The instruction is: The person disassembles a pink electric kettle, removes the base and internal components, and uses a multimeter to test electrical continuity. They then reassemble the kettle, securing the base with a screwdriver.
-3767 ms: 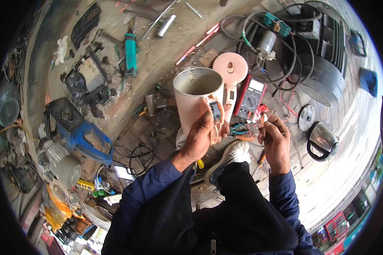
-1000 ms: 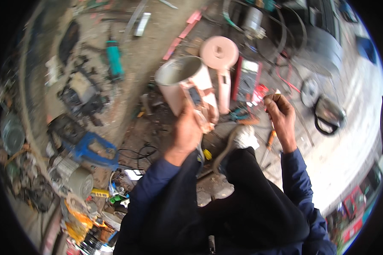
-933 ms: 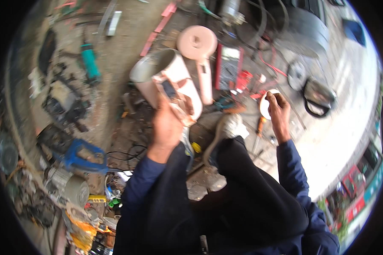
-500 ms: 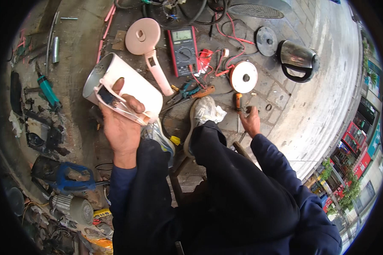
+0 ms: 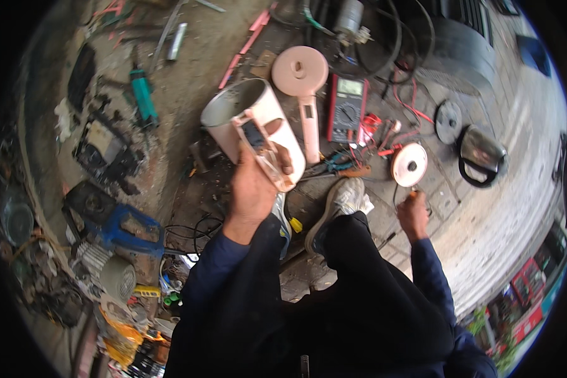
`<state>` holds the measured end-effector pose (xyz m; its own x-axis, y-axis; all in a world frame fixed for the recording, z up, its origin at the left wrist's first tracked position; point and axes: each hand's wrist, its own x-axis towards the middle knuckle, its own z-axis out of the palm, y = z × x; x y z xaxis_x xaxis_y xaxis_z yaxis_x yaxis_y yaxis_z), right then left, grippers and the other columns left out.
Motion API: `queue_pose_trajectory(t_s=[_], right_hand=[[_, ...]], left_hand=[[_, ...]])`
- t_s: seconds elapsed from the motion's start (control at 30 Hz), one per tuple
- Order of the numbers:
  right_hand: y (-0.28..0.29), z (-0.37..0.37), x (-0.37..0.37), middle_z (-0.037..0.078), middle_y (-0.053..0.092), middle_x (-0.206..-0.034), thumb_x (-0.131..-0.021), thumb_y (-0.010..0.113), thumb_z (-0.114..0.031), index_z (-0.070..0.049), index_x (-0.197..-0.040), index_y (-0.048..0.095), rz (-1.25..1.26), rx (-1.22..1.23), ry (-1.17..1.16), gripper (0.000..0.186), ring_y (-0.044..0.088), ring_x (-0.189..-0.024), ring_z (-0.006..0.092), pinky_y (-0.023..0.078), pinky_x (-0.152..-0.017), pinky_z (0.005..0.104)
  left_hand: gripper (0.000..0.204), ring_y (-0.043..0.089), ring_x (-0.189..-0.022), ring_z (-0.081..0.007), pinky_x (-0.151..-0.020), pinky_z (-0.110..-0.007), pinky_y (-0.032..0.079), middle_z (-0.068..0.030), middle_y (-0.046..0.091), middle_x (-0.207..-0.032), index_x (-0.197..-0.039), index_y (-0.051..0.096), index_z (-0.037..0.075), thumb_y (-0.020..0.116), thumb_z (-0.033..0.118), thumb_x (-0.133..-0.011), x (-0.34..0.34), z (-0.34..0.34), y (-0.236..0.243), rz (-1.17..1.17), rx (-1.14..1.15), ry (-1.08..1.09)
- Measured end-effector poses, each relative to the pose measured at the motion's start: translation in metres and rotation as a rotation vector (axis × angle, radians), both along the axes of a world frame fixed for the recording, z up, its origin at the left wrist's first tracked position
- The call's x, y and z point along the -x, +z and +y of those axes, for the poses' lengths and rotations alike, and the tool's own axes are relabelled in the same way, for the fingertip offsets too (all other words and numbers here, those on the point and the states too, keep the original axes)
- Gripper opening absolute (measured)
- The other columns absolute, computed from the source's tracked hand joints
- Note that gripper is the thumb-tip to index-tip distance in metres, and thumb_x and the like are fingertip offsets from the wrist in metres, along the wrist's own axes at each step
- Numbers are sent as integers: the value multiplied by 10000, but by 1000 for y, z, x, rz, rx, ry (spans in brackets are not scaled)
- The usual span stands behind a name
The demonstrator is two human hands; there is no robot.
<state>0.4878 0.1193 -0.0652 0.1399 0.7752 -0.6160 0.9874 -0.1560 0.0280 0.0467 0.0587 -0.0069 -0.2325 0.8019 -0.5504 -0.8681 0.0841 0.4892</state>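
Note:
My left hand (image 5: 253, 192) is closed round the handle of a pale pink kettle body (image 5: 282, 135). Its wide metal-lined mouth tilts away to the upper left, and a dark part shows in the slot of the handle. Over on the right, my right hand (image 5: 413, 215) is closed on a screwdriver (image 5: 414, 194); only a bit of its orange handle shows at the fingers. Just beyond that hand lies a round white kettle base (image 5: 409, 165) with a black centre. The pink lid with its long handle cover (image 5: 300, 70) lies on the ground beside the kettle body.
A red multimeter (image 5: 347, 108) with leads lies ahead, near pliers (image 5: 339, 162). At the right are a dark disc (image 5: 448, 121) and a steel kettle (image 5: 482, 154). To the left sit a teal tool (image 5: 143, 97), a blue-handled machine (image 5: 129, 230) and a motor (image 5: 110, 271).
The view has swung left, so things sit further right. My right hand has gone from beside the screwdriver to gripping it. My left hand still holds the kettle body, now turned more upright.

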Motion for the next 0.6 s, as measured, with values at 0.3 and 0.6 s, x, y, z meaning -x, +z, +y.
queue_pose_trajectory(t_s=[0.3, 0.6], right_hand=[[221, 139, 183, 236, 655, -1157, -930, 743, -173, 12, -1408, 515, 1257, -708, 51, 562, 698, -966, 278, 610, -783, 373], [238, 121, 282, 239, 661, -1151, -864, 913, -309, -55, -1354, 455, 1402, -536, 272, 717, 695, -944, 252, 583, -858, 356]], left_hand=[[795, 610, -852, -137, -644, -303, 493, -65, 640, -948, -1571, 464, 37, 358, 677, -1112, 1, 5, 2, 12, -44, -66], [743, 627, -878, -145, -700, -302, 523, -50, 650, -998, -1563, 475, 14, 410, 612, -1127, -5, 14, 6, 9, -2, 72]])
